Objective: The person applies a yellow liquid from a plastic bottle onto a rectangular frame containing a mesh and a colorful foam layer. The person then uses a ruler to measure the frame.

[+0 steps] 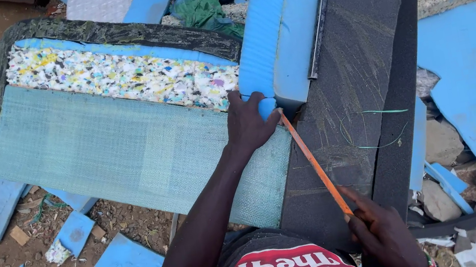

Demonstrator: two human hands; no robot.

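Even, soft daylight falls over everything I see, bright without being harsh. Shadows are faint and short: a thin dark line runs beside the hammer [325, 6] on the dark surface [361, 61], and my left grip [249, 124] casts only a small soft shade on the blue foam [272, 31] beneath it. No glare anywhere; the hammer head shows just a dull shine. Colours look saturated, the blues especially. Focus is crisp at the centre, down to the weave of the green fabric [124, 146]. Toward the edges lines bow slightly, and my shirt at the bottom edge is a little soft.
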